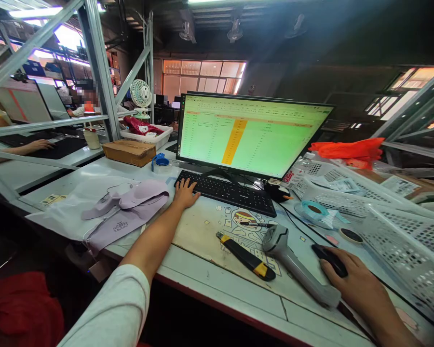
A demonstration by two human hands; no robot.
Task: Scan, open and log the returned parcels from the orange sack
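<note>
My left hand point(185, 193) rests on the left end of a black keyboard point(231, 193), fingers spread over the keys. At the right, my right hand point(354, 277) is wrapped round a black computer mouse point(330, 260). Behind the keyboard stands a monitor point(253, 137) with a spreadsheet on it. Between my hands lie a grey barcode scanner point(292, 265), a black and yellow utility knife point(246, 256) and a pen point(256, 224). A lilac garment point(130, 205) lies on a white plastic bag point(68, 212) left of my left forearm.
A cardboard box point(129, 153), a blue tape dispenser point(161, 163) and a white basket point(164, 137) stand at the back left. White perforated baskets point(401, 250) and tape rolls point(314, 211) crowd the right side. Another person's hand point(39, 145) is at a desk beyond the metal frame point(97, 72).
</note>
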